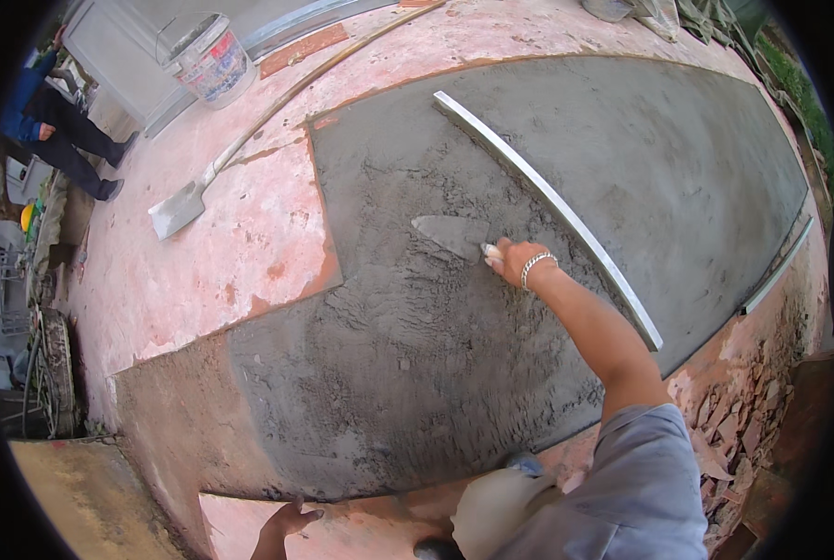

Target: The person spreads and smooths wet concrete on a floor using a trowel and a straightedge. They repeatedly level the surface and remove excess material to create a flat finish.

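My right hand (518, 261), with a chain bracelet at its wrist, is closed round the handle of a trowel (449, 231). The pointed grey blade lies flat against wet grey mortar (407, 345), which is rough and ridged around it. Right of that hand a long pale straightedge bar (557, 205) rests slantwise on the mortar, at the border of a smoother stretch. My left hand (291, 518) is low in the view over the pink slab near the mortar's front edge, its thumb held apart and nothing seen in it. Whether it touches the slab I cannot tell.
A shovel (182, 207) lies on the pink floor (239, 271) at the left. Behind it stand a white bucket (213, 63) and a reddish tile (303, 50). Another person (67, 131) stands far left. Broken rubble (729, 425) and a thin strip (779, 266) are at the right.
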